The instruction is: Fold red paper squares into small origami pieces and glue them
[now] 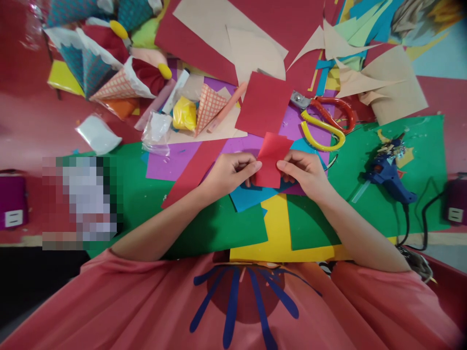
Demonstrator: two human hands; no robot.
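Two-handed hold on a small, bright-red rectangular piece of paper, seen from above. The left hand pinches the paper's left edge, thumb on the near face and fingers curled behind; the right hand grips the opposite edge in the same manner. Holding from both sides probably keeps the light sheet taut and steady; its outline suggests a bend across the middle, though a full fold cannot be confirmed. The piece is held above overlapping coloured sheets, among them a blue paper offcut and a yellow paper sheet.

Beyond the hands lies a larger, dark-red paper square, with metal scissors with red and yellow handles at its right edge. The handles point toward the wearer's right side, an orientation that appears to suit the right hand. Farther right, a blue corded glue gun rests on its side upon green sheeting, apart from the held paper, presumably within reach yet out of its way.
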